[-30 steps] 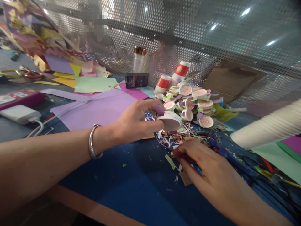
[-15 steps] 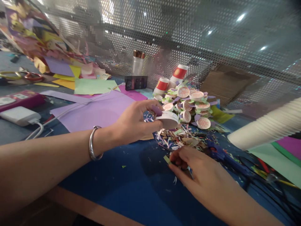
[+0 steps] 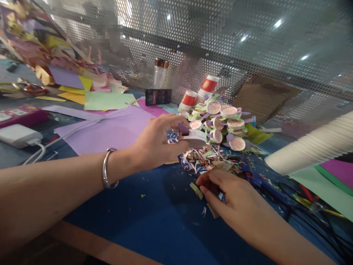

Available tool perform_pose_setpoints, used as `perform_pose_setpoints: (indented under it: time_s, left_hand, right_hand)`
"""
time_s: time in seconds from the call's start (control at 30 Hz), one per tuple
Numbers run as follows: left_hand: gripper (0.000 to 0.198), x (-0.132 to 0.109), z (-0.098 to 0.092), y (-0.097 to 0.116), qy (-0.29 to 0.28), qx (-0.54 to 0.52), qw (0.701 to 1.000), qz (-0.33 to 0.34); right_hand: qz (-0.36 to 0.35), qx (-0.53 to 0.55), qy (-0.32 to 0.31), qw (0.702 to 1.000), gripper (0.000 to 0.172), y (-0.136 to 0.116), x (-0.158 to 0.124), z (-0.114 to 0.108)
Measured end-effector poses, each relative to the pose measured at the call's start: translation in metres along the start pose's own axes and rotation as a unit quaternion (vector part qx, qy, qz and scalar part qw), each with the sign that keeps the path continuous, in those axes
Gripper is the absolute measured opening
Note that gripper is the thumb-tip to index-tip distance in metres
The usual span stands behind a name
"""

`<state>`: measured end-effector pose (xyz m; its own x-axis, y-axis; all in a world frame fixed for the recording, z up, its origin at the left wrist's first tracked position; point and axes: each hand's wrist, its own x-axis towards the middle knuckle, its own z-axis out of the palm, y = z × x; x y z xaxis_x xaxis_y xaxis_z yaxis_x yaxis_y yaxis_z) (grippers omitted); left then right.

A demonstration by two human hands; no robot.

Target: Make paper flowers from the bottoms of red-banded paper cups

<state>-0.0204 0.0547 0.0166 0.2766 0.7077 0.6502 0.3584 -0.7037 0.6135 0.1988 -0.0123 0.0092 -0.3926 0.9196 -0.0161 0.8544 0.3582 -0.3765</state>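
My left hand (image 3: 162, 141) grips a white paper-cup base (image 3: 196, 138), a shallow round piece with a purple paper tab (image 3: 183, 129) at its near end. The cup base is tilted above the blue table. Lower down, my right hand (image 3: 224, 189) has thumb and index finger slightly apart, close to a small green paper strip (image 3: 195, 190) that lies on the table. Its other fingers are partly hidden. Some brown paper (image 3: 213, 211) shows below the palm. Behind my hands rises a pile of decorated cup bases (image 3: 228, 123) with green and purple tabs.
Paper scraps (image 3: 209, 158) lie before the pile. A blue glue gun (image 3: 253, 176) with dark cables and a long stack of white cups (image 3: 311, 143) are on the right. Purple paper (image 3: 110, 129), a phone (image 3: 158, 97) and a white charger (image 3: 20, 135) lie at left and back.
The right hand has lifted a little, showing more of the green strip and brown paper. The left hand still holds the cup base. The view has shifted slightly.
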Motion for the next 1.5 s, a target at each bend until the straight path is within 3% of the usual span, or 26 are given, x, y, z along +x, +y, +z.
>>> perform_pose_setpoints:
  time_s: [0.3,0.47,0.6,0.77,0.97,1.2,1.5]
  left_hand:
    - [0.025,0.0,0.002,-0.003,-0.002,-0.028,0.999,-0.017]
    - [0.025,0.0,0.001,-0.003,-0.001,-0.037,0.999,-0.032]
    - [0.023,0.0,0.0,-0.003,-0.007,-0.03,0.998,-0.054]
    - [0.017,0.0,-0.001,-0.003,-0.011,-0.023,0.999,-0.032]
    - [0.023,0.0,-0.002,0.0,-0.003,-0.011,1.0,-0.016]
    - [0.021,0.001,-0.003,0.001,-0.011,-0.014,0.999,-0.031]
    - [0.02,0.001,-0.003,-0.002,-0.017,-0.007,0.998,-0.055]
  right_hand:
    - [0.028,-0.02,-0.026,0.999,0.011,-0.008,0.002,0.007]
    - [0.023,-0.015,-0.011,1.0,0.01,-0.004,-0.001,0.005]
    - [-0.001,-0.008,-0.002,1.0,0.017,0.0,-0.003,-0.002]
    - [-0.021,0.016,0.012,1.0,0.027,0.004,-0.004,-0.01]
    - [0.013,-0.045,-0.036,0.998,0.009,0.001,-0.003,-0.008]
    - [0.047,-0.048,-0.066,0.996,0.01,-0.006,0.0,-0.008]
    - [-0.031,-0.023,-0.022,0.999,0.013,-0.002,-0.004,-0.007]
